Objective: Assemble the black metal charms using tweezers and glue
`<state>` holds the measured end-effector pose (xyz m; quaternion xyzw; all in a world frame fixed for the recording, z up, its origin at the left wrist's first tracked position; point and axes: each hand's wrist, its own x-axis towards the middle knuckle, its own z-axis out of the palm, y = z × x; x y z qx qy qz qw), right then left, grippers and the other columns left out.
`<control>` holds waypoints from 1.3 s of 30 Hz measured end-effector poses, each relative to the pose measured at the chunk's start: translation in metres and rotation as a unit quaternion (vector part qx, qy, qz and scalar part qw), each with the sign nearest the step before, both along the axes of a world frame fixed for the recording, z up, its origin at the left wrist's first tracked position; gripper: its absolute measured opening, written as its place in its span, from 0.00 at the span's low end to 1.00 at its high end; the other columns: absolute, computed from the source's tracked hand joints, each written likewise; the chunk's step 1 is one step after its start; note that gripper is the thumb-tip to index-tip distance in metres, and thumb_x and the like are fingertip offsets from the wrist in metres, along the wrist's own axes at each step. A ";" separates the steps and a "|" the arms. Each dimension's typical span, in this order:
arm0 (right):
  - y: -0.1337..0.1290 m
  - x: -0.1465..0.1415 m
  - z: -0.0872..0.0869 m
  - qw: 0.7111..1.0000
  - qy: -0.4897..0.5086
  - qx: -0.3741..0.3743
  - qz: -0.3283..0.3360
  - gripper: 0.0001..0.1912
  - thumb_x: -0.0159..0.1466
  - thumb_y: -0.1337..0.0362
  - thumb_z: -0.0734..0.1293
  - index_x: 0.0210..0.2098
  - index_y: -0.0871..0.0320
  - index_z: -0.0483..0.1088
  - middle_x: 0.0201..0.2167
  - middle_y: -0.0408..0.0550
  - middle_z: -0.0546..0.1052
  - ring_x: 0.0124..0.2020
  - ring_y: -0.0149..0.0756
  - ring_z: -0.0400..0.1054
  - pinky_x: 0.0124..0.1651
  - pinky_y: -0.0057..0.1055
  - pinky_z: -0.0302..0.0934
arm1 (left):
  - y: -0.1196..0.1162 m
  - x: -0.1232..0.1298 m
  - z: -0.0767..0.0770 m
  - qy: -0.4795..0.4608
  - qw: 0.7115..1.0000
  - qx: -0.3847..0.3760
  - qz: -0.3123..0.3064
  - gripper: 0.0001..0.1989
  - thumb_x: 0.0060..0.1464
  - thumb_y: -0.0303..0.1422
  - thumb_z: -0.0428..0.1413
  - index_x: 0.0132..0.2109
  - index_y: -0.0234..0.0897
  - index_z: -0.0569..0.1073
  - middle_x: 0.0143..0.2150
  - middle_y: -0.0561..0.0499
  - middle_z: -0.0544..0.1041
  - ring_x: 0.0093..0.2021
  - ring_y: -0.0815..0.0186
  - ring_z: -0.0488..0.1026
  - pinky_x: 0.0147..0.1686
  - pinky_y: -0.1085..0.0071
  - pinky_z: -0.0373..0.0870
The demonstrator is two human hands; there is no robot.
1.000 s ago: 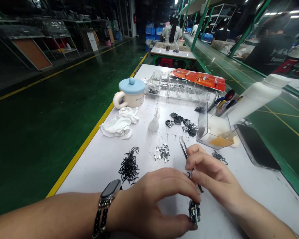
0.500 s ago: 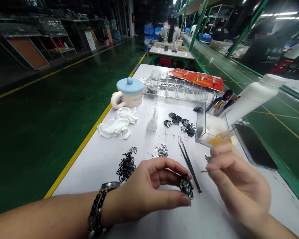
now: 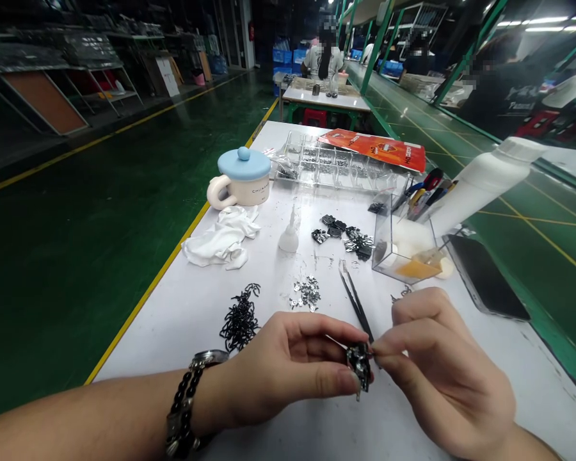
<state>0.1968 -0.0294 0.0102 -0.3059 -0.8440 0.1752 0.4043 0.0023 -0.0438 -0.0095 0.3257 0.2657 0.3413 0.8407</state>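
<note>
A small black and silver part (image 3: pixel 359 366) is pinched between the thumb and fingers of my left hand (image 3: pixel 292 362), low over the white table. My right hand (image 3: pixel 441 365) has thumb and forefinger pressed together at the part's right edge; what they hold is hidden or too small to name. Black tweezers (image 3: pixel 356 294) lie behind the held part, partly covered by my right hand. Beyond my left hand are a pile of black curved pieces (image 3: pixel 240 317) and a scatter of small silver pieces (image 3: pixel 308 291). Farther back lie several black parts (image 3: pixel 360 243).
A lidded mug (image 3: pixel 244 179), a white cloth (image 3: pixel 223 237) and a small squeeze bottle (image 3: pixel 288 237) stand left and centre. Behind are a compartment tray (image 3: pixel 317 182) and an orange packet (image 3: pixel 379 150). On the right are a clear tool box (image 3: pixel 403 256), a white bottle (image 3: pixel 484 186) and a phone (image 3: pixel 489 275).
My right hand has moved left and now meets the part in my left hand. The held part has turned slightly. The whole view has shifted a little.
</note>
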 end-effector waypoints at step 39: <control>-0.009 -0.003 -0.007 0.997 0.077 -0.025 0.014 0.06 0.57 0.74 0.65 0.31 0.56 0.68 0.24 0.42 0.62 0.27 0.29 0.58 0.31 0.32 0.56 | 0.004 -0.002 0.001 -0.017 0.998 0.014 -0.061 0.15 0.40 0.21 0.63 0.39 0.35 0.78 0.36 0.49 0.75 0.38 0.66 0.72 0.40 0.70 0.70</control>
